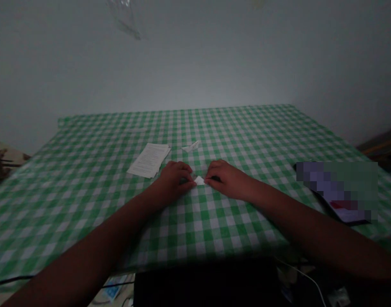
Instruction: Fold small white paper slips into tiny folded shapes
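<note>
Between my two hands is a small folded piece of white paper [200, 181], low on the checked cloth. My left hand [177, 178] pinches its left side between thumb and fingers. On the opposite side, my right hand [223, 177] grips the paper's right corner in the same way. Fingers cover much of the paper, so its full shape is hidden. Just beyond my hands lies a folded paper shape [191, 147] with printed lines. Left of it rests a stack of printed paper sheets [149, 160], close to my left hand.
A green and white checked tablecloth [246, 132] covers the table. At the right lies a dark-edged device [342, 204], its screen blurred by blocks. A pale wall [195, 55] stands behind the table. Cables [310, 279] hang below the front edge.
</note>
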`<state>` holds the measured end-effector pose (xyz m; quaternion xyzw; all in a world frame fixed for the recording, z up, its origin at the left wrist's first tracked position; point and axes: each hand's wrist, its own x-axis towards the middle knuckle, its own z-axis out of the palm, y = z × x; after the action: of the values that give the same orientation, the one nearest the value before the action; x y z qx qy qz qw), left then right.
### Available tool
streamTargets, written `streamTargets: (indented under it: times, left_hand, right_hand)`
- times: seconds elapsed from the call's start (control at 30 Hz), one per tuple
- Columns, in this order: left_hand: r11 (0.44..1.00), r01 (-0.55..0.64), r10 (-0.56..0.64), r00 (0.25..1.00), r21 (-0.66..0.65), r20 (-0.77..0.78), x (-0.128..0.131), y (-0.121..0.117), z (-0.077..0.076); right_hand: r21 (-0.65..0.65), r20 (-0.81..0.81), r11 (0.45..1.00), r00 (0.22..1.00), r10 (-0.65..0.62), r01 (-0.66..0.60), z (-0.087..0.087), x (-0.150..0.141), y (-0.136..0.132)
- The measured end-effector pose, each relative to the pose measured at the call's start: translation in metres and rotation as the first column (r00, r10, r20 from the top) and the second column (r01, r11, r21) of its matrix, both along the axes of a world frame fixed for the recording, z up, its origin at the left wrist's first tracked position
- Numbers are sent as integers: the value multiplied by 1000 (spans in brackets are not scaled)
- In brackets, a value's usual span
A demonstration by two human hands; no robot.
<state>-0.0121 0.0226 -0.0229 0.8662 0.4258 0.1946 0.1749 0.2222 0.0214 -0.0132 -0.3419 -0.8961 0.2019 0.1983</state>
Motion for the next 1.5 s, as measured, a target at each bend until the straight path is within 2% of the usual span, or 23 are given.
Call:
streamTargets:
  times: [0.27,0.47,0.6,0.73,0.8,0.9,1.07,1.17,1.33,1.5]
  left_hand:
    - [993,-112,111,993,-35,-31,2,-6,1]
    - [981,-196,194,977,-8,-84,10,-15,3]
    - [973,-225,229,968,45,-106,14,-20,2]
    - [969,-238,244,963,64,-114,15,-22,4]
    - [975,-218,222,969,49,-108,13,-22,6]
    - [992,-124,123,989,1,-82,9,-20,12]
    - [994,101,-102,995,-42,-17,3,-19,21]
    - [982,178,-179,984,-67,-20,1,-20,26]
    - [974,188,-190,982,-124,1,-6,-15,25]
    - [986,65,-69,998,-152,-17,-11,-7,20]
  right_hand:
    - [-23,-24,995,995,-101,100,-3,-5,-4]
    - [36,-57,983,982,-180,182,-7,-11,-9]
    - [127,-43,986,993,-106,110,-6,-16,-15]
    - [156,119,987,991,-58,39,0,-20,-26]
    - [164,196,986,979,-60,27,4,-20,-32]
    - [174,244,984,967,-75,32,11,-19,-39]
    - [152,251,987,964,-85,47,16,-14,-39]
    - [131,243,989,965,-94,64,16,-12,-37]
    - [145,267,989,961,-74,36,15,-11,-38]
    - [207,337,978,935,-110,41,13,-12,-41]
